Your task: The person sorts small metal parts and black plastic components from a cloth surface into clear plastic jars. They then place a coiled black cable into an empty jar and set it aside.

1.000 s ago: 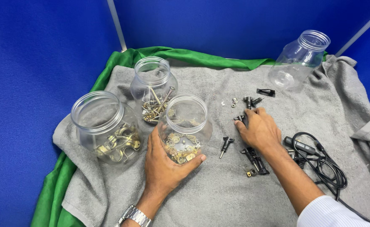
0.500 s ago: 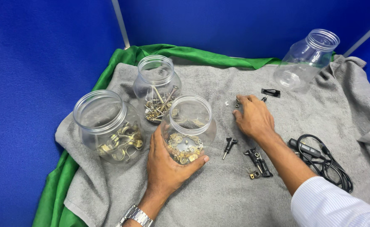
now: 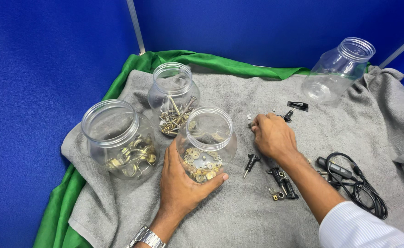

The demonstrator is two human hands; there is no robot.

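Note:
My left hand (image 3: 179,183) grips the near side of a clear plastic jar (image 3: 207,138) that stands upright and holds brass washers and small flat fittings. My right hand (image 3: 273,135) is palm down on the grey towel (image 3: 257,220) to the right of that jar. Its fingertips are pinched together on a small dark part (image 3: 251,124) lying on the cloth. Beside that fingertip lies a tiny silver piece (image 3: 249,116). A black screw-like part (image 3: 250,163) rests just below the right hand.
At the left stands a jar of brass hooks (image 3: 114,138), with a jar of screws (image 3: 172,96) behind it. An empty jar (image 3: 335,69) leans at the back right. A black clip (image 3: 298,105), black fittings (image 3: 282,183) and a black cable (image 3: 358,183) lie on the towel. Green cloth (image 3: 73,197) edges the left.
My right hand has moved up and to the left across the towel, from the black fittings towards the small parts beside the jar. The left hand keeps its hold on the jar.

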